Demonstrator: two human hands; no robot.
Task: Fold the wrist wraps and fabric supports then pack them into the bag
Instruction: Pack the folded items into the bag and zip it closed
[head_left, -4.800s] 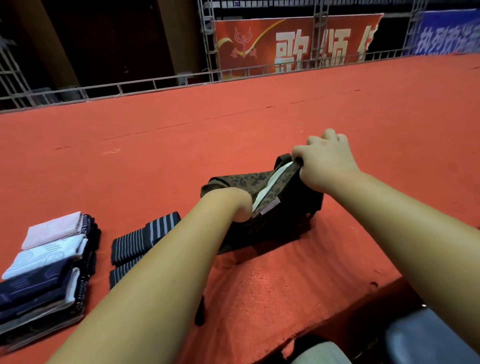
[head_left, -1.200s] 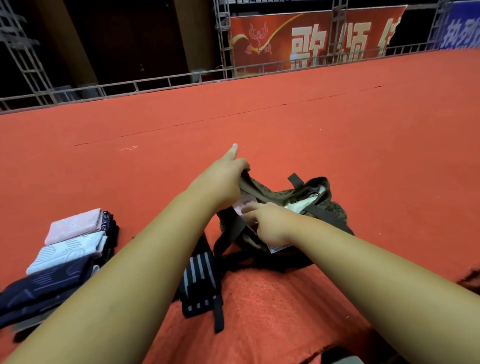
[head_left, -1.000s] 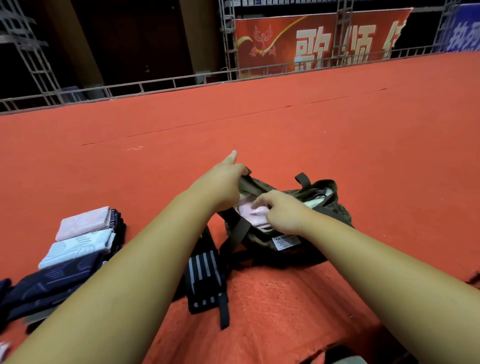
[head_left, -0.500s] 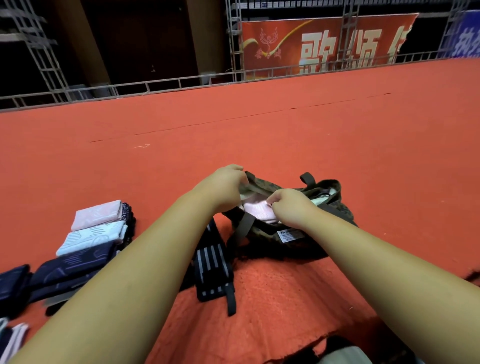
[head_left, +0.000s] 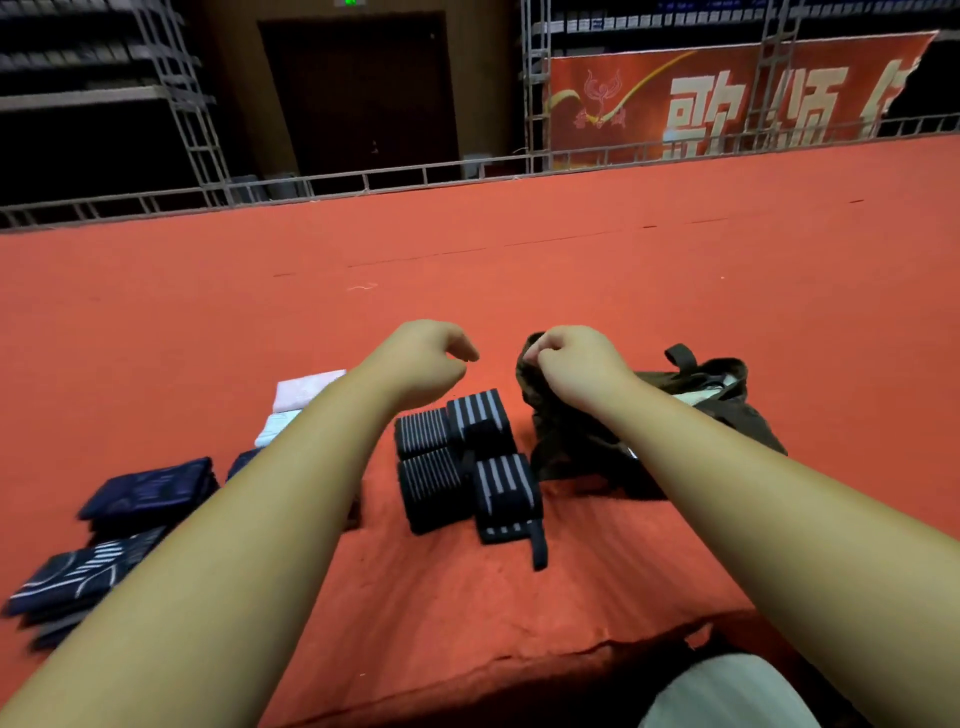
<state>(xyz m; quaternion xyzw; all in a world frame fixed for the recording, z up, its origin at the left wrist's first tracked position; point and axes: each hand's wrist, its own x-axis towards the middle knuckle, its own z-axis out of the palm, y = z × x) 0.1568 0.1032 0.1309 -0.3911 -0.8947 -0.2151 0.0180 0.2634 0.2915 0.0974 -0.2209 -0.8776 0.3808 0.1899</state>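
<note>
Packing is proceeding: right hand (head_left: 566, 364) is pinching the rim of the bag (head_left: 571, 452) open, left hand (head_left: 421, 364) is hovering loosely curled, empty; striped wrist wraps (head_left: 462, 467) below it look next.

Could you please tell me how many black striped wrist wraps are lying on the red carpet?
2. The far wrist wrap lies beside the bag; the near wrist wrap lies against its near side. More may be hidden inside the bag.

The red carpet (head_left: 519, 270) across the middle of the frame is open as far as the railing (head_left: 363, 182) at the top. Lower down, the striped wraps (head_left: 498, 488) stand just beside the bag (head_left: 566, 447) at the right; folded cloths (head_left: 150, 488) block the lower left.
</note>
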